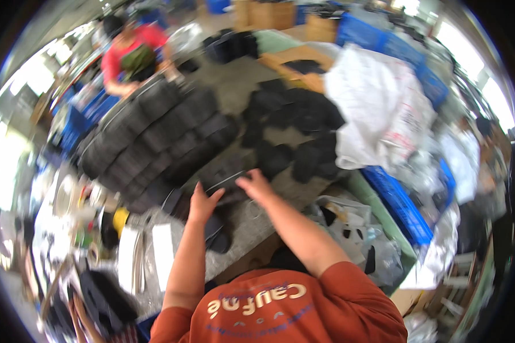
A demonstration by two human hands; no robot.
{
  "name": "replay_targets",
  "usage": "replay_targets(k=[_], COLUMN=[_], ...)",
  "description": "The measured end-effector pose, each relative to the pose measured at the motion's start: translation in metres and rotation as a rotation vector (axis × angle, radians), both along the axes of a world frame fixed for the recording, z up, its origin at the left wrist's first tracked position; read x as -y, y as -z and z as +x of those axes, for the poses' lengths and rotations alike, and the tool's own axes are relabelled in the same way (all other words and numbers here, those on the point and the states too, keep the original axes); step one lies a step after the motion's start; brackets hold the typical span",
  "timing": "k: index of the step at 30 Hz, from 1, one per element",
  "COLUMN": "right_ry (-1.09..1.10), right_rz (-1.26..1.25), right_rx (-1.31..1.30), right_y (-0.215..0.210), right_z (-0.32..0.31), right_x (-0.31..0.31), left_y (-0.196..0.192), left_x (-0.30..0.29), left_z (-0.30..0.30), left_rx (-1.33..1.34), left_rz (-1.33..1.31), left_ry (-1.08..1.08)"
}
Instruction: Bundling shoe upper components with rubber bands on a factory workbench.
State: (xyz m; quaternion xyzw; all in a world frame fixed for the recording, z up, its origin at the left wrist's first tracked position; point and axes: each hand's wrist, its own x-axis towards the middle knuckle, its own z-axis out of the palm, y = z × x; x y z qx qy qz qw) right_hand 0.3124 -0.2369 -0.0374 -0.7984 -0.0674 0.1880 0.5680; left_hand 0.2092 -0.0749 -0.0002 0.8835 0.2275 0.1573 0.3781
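Black fabric piece point(226, 180): dark, flat and soft-looking, lying on the grey bench point(246, 226) just ahead of the person, with a thin pale line curving across its top; blur hides finer detail.
Left hand point(203, 203): fingers spread and pointing forward, resting on the near left edge of the black fabric piece; not pinching anything that shows.
Right hand point(256, 186): open, fingers stretched out to the left, lying flat on the right part of the same piece; the two hands sit close together, tips almost meeting.
Forearms: both bare, coming up from the lower edge out of orange sleeves point(303, 308).
Second dark piece point(218, 231): lies on the bench just below the left hand, beside the left forearm.
Stacked black pieces point(160, 134): long rows of the same dark material, piled to the upper left of the hands, running diagonally across the bench.
Loose black heap point(294, 123): scattered dark pieces further out, to the upper right of the hands.
White plastic sacks point(375, 106): bulging, at the right of the loose heap.
Blue crates point(400, 208): along the right side, near the bench edge.
Small clutter point(91, 211): tape rolls, white slips and a yellow item at the left of the bench.
Other person point(131, 54): in a red top, at the far end, well apart from the hands.
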Motion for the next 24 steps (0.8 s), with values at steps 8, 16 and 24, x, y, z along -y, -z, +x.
replay_targets(k=[8, 16, 24], right_ry=[0.236, 0.747, 0.801], right_rz=[0.289, 0.742, 1.362], right_rx=[0.344, 0.362, -0.168], right_y=[-0.033, -0.072, -0.105], right_z=[-0.044, -0.034, 0.009], right_x=[0.076, 0.225, 0.206], left_y=[-0.039, -0.087, -0.115], left_x=[0.051, 0.102, 0.224], left_z=[0.033, 0.049, 0.057], left_rx=[0.212, 0.681, 0.787], left_rz=[-0.950, -0.602, 0.706], left_ry=[0.333, 0.293, 0.742])
